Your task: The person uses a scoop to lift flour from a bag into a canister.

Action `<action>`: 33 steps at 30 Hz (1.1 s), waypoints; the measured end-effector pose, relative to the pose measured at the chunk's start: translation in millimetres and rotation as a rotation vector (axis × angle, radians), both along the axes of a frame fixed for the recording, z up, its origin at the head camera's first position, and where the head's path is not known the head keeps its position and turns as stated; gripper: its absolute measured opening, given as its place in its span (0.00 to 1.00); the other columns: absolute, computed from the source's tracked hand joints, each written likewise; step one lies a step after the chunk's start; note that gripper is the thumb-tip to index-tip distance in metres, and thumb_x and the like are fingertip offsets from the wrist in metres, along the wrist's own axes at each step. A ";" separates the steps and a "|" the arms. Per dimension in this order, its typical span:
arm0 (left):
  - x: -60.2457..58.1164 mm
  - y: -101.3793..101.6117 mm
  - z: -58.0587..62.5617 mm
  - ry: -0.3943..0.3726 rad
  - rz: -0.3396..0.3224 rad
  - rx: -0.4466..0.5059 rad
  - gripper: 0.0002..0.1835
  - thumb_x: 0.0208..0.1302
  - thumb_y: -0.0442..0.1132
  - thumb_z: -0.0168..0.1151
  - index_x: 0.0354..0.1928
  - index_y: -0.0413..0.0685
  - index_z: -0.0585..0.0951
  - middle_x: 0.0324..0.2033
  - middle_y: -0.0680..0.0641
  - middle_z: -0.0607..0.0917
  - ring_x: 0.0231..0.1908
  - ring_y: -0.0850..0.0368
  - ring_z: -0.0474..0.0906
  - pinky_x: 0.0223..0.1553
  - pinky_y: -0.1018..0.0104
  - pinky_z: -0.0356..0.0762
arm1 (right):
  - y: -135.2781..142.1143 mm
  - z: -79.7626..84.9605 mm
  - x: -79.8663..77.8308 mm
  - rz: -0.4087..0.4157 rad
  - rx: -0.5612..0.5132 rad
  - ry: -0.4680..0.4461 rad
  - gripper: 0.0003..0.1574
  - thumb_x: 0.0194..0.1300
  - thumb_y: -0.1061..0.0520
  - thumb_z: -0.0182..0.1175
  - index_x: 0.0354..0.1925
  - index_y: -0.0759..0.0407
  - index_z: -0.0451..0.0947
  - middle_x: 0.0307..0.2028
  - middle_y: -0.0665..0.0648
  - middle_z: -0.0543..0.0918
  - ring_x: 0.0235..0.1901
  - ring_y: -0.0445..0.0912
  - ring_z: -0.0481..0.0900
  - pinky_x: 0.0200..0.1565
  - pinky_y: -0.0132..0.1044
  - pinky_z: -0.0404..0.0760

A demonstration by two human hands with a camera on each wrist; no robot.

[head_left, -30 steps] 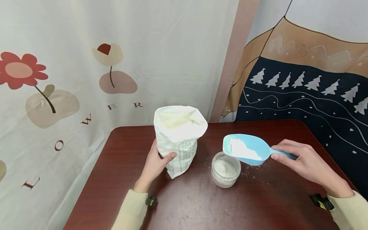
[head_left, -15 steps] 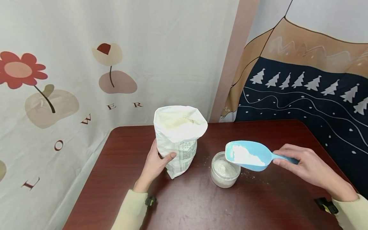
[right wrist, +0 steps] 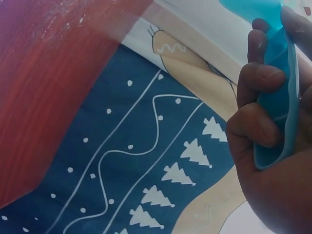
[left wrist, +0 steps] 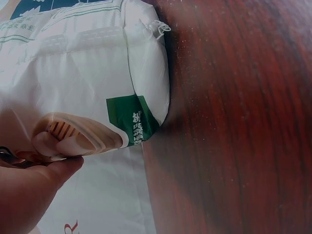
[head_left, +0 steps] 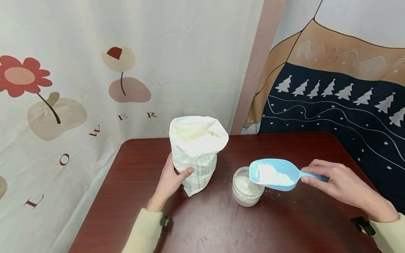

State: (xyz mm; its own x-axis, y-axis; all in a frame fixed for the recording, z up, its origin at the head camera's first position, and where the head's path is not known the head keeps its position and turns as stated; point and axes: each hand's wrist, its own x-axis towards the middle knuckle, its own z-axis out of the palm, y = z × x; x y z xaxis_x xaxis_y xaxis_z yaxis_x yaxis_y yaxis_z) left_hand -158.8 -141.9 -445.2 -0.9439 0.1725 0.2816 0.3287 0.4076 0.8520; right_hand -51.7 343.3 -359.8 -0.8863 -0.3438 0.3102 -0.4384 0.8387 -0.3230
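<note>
My right hand (head_left: 336,182) grips the handle of a light blue scoop (head_left: 286,182), its fingers curled round it, as the right wrist view also shows. White powder (head_left: 269,174) lies in the scoop's bowl. The scoop's front lip overlaps the right rim of a round clear jar (head_left: 245,200), which has powder inside. To the left stands a white flour bag (head_left: 199,168) with its wide mouth open and pale powder within. My left hand (head_left: 171,179) holds the bag's lower left side, thumb across the front. In the left wrist view a green label shows on the bag (left wrist: 83,73).
Everything stands on a dark red-brown table (head_left: 205,228) with rounded far corners. Spilled powder specks (head_left: 278,195) lie to the right of the jar. A printed curtain (head_left: 190,52) hangs behind the table, with a dark blue tree-patterned cloth (head_left: 316,112) at the right.
My right hand has moved slightly right and nearer to me, lowering in view with the loaded scoop, so its lip sits over the jar's right rim. The left hand, bag and jar stay put.
</note>
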 end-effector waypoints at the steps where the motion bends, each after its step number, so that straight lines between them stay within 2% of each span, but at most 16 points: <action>1: -0.1 -0.1 -0.3 -0.001 -0.001 0.001 0.54 0.58 0.62 0.76 0.79 0.51 0.59 0.72 0.44 0.68 0.69 0.45 0.67 0.68 0.42 0.63 | -0.8 1.1 -0.2 0.004 0.010 0.000 0.11 0.63 0.54 0.75 0.43 0.40 0.90 0.37 0.35 0.79 0.32 0.32 0.74 0.29 0.31 0.75; 6: -0.2 -0.2 -0.1 -0.004 0.000 0.002 0.54 0.58 0.60 0.76 0.79 0.52 0.59 0.72 0.45 0.68 0.69 0.46 0.67 0.68 0.42 0.63 | -3.7 6.4 -1.8 0.030 0.050 0.007 0.10 0.63 0.51 0.75 0.43 0.39 0.89 0.37 0.34 0.79 0.32 0.31 0.73 0.29 0.30 0.74; 14: -0.7 0.0 -0.2 0.004 0.002 -0.001 0.55 0.57 0.64 0.76 0.79 0.53 0.59 0.71 0.45 0.69 0.68 0.46 0.67 0.68 0.43 0.64 | -7.9 14.3 -3.9 0.069 0.117 0.024 0.10 0.61 0.50 0.76 0.43 0.38 0.89 0.35 0.32 0.76 0.30 0.29 0.70 0.28 0.28 0.72; 22: -1.2 -0.2 -1.4 0.010 0.000 -0.004 0.54 0.58 0.62 0.76 0.79 0.51 0.59 0.70 0.44 0.69 0.68 0.46 0.68 0.68 0.43 0.64 | -11.3 23.1 -8.9 0.099 0.205 0.050 0.11 0.60 0.46 0.76 0.42 0.39 0.90 0.34 0.34 0.73 0.28 0.29 0.67 0.25 0.27 0.70; 33: -2.5 -0.5 -3.0 0.006 0.003 0.002 0.53 0.57 0.60 0.77 0.78 0.53 0.61 0.69 0.46 0.70 0.68 0.48 0.68 0.68 0.45 0.64 | -18.9 36.2 -17.8 0.169 0.255 0.100 0.11 0.57 0.46 0.78 0.40 0.40 0.89 0.32 0.34 0.72 0.24 0.26 0.64 0.20 0.25 0.64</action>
State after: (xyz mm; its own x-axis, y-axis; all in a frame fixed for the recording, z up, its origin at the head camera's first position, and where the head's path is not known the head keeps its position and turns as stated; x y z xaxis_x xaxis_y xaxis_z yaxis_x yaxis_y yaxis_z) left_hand -161.3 -142.3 -448.1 -0.9426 0.1693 0.2880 0.3330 0.4069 0.8506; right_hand -69.5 324.4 -323.6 -0.7795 -0.5615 0.2775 -0.5974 0.7997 -0.0600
